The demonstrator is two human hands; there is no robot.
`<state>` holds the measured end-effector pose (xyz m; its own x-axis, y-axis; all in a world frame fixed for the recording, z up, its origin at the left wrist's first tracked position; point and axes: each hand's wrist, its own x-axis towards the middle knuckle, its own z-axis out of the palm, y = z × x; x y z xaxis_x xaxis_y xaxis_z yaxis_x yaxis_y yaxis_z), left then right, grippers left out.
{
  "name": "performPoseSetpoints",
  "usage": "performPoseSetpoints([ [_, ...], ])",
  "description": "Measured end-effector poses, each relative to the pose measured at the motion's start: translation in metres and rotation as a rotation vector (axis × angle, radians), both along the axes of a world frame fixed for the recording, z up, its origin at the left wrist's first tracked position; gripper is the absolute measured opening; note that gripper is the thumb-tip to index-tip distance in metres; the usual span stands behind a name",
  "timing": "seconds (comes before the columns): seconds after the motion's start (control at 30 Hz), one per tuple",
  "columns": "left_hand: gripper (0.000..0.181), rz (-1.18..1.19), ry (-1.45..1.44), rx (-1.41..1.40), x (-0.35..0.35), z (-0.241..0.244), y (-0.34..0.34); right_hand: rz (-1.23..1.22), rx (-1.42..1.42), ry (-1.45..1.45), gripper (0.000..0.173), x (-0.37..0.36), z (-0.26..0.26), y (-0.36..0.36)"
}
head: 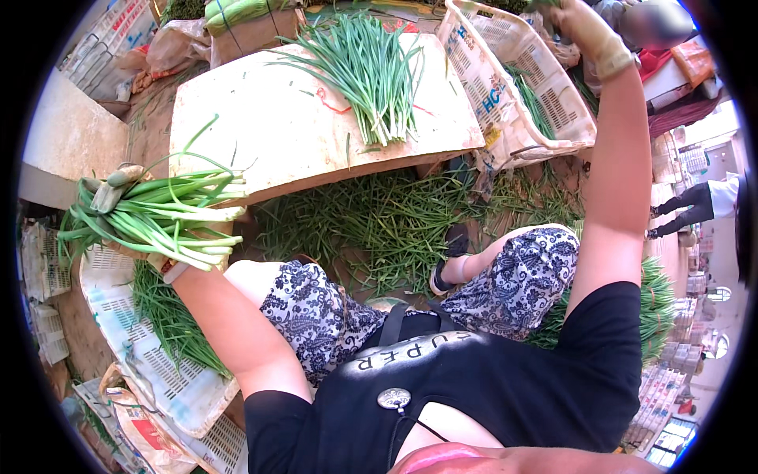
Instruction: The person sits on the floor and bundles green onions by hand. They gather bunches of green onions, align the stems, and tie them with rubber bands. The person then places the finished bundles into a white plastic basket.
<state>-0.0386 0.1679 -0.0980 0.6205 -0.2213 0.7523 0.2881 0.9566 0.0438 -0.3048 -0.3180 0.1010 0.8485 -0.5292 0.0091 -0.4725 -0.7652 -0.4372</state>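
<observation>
My left hand point(113, 191), in a soiled work glove, grips a bunch of green stalks point(183, 222) with pale cut ends, at the near left corner of a white board-topped table point(237, 118). The pale ends point right and the leafy ends hang past my fingers. On the table's far right half lies a pile of flowering-chive-like greens point(373, 83), cut ends towards me. A red tie point(331, 102) shows beside it. My gloved right hand point(583, 29) reaches out at the upper right, beyond a white plastic crate point(494, 106). Something green shows by its fingers, which the picture's edge partly cuts off.
Loose green leaves point(367, 231) cover the floor under the table. Another white crate point(172, 367) with greens point(172, 320) stands at my left. Bundled greens point(654, 308) are at my right. Two other people are in view: one at the upper right, one standing point(702, 201) further right.
</observation>
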Motion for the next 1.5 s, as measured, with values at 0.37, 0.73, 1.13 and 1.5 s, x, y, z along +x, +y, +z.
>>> performPoseSetpoints([
  [0.37, 0.055, -0.087, 0.078, -0.014, -0.029, 0.039, -0.028, 0.059, -0.48, 0.27, 0.037, 0.114, -0.158, 0.082],
  [0.73, 0.061, -0.113, 0.048, 0.079, -0.041, 0.034, -0.038, 0.805, 0.142, -0.62, 0.021, 0.06, -0.122, 0.272],
  [1.13, 0.058, 0.009, 0.166, 0.225, -0.056, 0.037, -0.052, 0.876, -0.071, -0.454, 0.018, 0.041, -0.135, 0.281],
  [1.5, 0.013, 0.069, 0.375, 0.432, -0.056, 0.032, -0.055, 0.244, 0.876, -0.715, 0.025, 0.002, -0.154, 0.243],
])
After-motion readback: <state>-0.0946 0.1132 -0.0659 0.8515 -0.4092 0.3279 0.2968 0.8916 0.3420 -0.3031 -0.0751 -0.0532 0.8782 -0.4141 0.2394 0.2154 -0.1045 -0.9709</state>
